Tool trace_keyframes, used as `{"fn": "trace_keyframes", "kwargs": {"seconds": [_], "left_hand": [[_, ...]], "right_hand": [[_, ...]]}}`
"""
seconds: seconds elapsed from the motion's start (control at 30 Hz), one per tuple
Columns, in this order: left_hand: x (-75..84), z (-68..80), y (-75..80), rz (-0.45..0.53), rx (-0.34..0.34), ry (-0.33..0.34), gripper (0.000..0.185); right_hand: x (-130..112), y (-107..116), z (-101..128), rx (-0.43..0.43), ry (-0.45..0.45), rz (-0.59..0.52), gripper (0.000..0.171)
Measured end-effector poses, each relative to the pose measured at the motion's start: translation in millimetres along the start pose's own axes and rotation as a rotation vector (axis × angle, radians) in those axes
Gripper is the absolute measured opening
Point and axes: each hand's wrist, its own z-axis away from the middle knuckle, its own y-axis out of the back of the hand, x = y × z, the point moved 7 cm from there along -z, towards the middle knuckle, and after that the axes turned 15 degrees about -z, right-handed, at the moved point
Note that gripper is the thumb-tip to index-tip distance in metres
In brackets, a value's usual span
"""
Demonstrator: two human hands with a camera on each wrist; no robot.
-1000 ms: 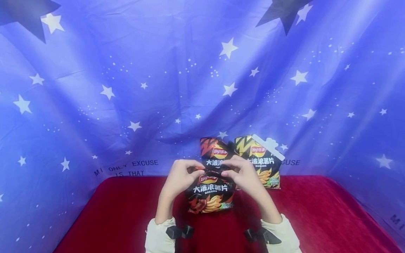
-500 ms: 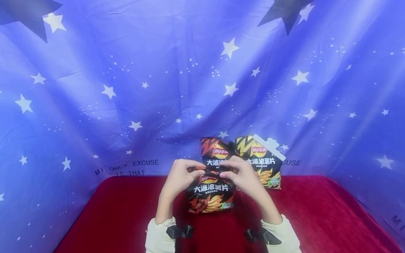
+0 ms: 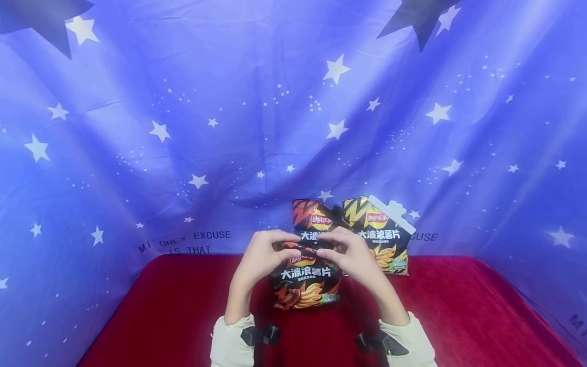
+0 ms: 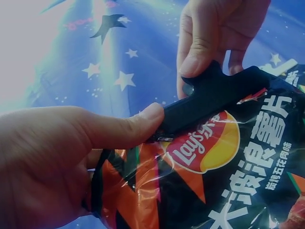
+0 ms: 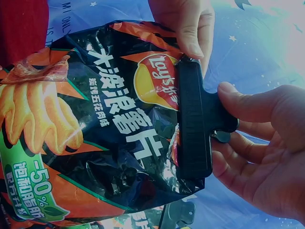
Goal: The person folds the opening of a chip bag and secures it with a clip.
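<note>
Risk noted: black bag clip [image 5: 194,125] seated across the folded top of the front chip bag [image 3: 306,283], held only at its tab; possible slip off the glossy film if the squeeze eases unevenly, or a bite on one layer only, leaving the fold loose. Possible tipping of the bag toward 6 o'clock, since only its top edge is steadied.

Right hand [image 3: 355,255]: thumb and fingers pinched on the clip's tab, at 3 o'clock from the bag's top. Left hand [image 3: 261,255]: thumb pressed on the clip's end, fingers curled behind the bag's corner, at 9 o'clock. Bag upright on the red cloth [image 3: 458,311], between both hands.

Behind, at 12 to 1 o'clock: second chip bag [image 3: 316,221] and third chip bag [image 3: 378,237], the latter wearing a white clip [image 3: 392,211]. Starred blue backdrop [image 3: 183,102] beyond.
</note>
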Motion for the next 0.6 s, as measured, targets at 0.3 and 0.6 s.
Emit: {"fn": "trace_keyframes", "kwargs": {"seconds": [0.3,0.6], "left_hand": [[9.9,-0.9,-0.5,-0.168,0.071,-0.019,0.032],[9.0,-2.7,-1.5,-0.235,0.139,0.032,0.026]], "right_hand": [[-1,2,0,-0.012,0.019,-0.016,0.032],[21,12,0,-0.129,-0.168,-0.008,0.038]]}}
